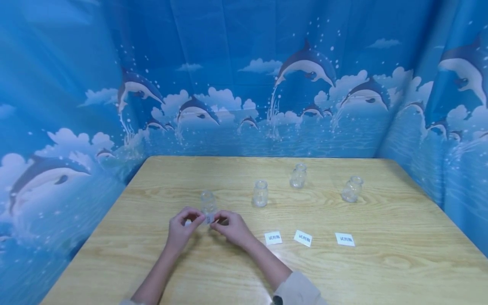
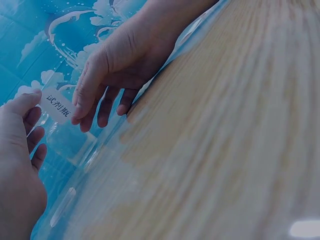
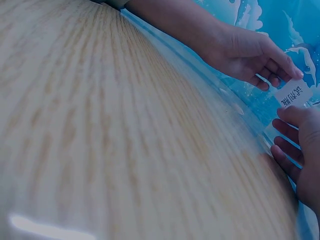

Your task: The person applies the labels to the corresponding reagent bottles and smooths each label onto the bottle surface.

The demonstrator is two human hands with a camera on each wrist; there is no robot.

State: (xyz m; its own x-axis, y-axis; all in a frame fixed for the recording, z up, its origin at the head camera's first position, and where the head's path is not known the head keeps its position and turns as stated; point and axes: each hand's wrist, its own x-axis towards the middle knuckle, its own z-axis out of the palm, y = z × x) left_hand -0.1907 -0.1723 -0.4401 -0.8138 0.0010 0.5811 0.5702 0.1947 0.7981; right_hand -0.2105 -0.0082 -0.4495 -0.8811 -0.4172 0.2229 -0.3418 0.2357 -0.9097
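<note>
Nearest my head-worn lens, a pale right sleeve (image 1: 299, 290) is crossing the bottom of the frame while I am monitoring a tabletop scene from a distance. Behind everything, a blue dolphin-print curtain (image 1: 213, 38) is enclosing the far edge and both flanks, probably serving as a screen. Before it, a wood-grain table (image 1: 385, 271) is spreading wide.

Toward the table's left, the left hand (image 1: 180, 231) and the right hand (image 1: 234, 231) are meeting at one spot, evidently because both are sharing one small object. Just beyond their fingertips, a near jar (image 1: 208, 201) is standing, clear and showing no lid. To its right, a second jar (image 1: 261, 194), a third jar (image 1: 298, 176) and a fourth jar (image 1: 351, 189) are standing well apart, perhaps spaced for handling singly.

Smaller still, a first loose card (image 1: 273, 238), a second loose card (image 1: 303, 238) and a third loose card (image 1: 345, 239) are lying in a rough row nearer the person, their lettering facing that way, likely for easy reading. A held card (image 2: 58, 105), lettered 试剂瓶, is spanning the gap between the hands in front of the near jar; whether it is touching, I am unable to tell. Left thumb and forefinger are pinching one end, right thumb and forefinger the other, the remaining fingers curling loosely. That end-to-end hold is leaving the lettering uncovered and, I am judging, steadying so thin a piece.
</note>
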